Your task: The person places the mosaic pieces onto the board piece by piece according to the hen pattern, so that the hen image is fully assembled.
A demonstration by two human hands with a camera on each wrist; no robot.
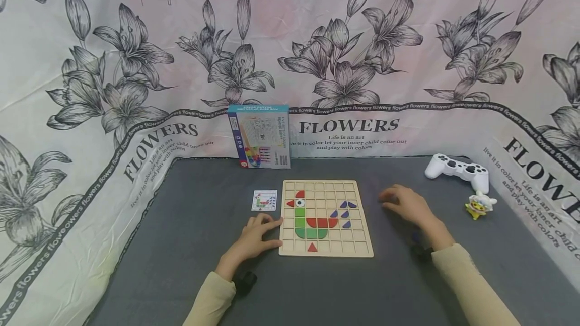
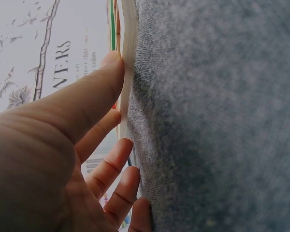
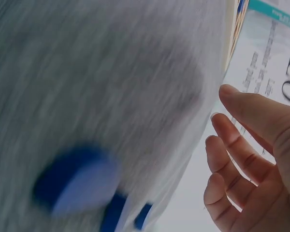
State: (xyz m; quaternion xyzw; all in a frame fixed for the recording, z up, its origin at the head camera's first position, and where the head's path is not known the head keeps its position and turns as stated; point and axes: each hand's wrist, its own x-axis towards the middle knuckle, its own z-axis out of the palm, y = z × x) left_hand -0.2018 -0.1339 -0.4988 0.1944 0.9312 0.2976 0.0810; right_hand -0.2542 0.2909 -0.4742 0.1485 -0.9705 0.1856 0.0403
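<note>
A wooden grid board (image 1: 344,249) lies on the dark cloth, with coloured pieces forming a bird-like figure. A white eye piece (image 1: 300,203) sits among red pieces at the top, above light green squares (image 1: 300,217). Darker green pieces (image 1: 311,234) run along the bottom, red ones (image 1: 322,223) in the middle, and small blue pieces (image 1: 346,225) on the right. A red triangle (image 1: 312,247) is in the lowest row. My left hand (image 1: 254,238) touches the board's left edge with thumb and fingertips, fingers extended. Right of the board, my right hand (image 1: 405,207) hovers with loosely bent fingers, holding nothing.
A small pattern card (image 1: 264,200) lies left of the board. Behind stands a box (image 1: 263,137). A white game controller (image 1: 457,169) and a yellow-and-white figurine (image 1: 479,205) are at the right. Blurred blue pieces (image 3: 77,181) lie on the cloth near my right hand.
</note>
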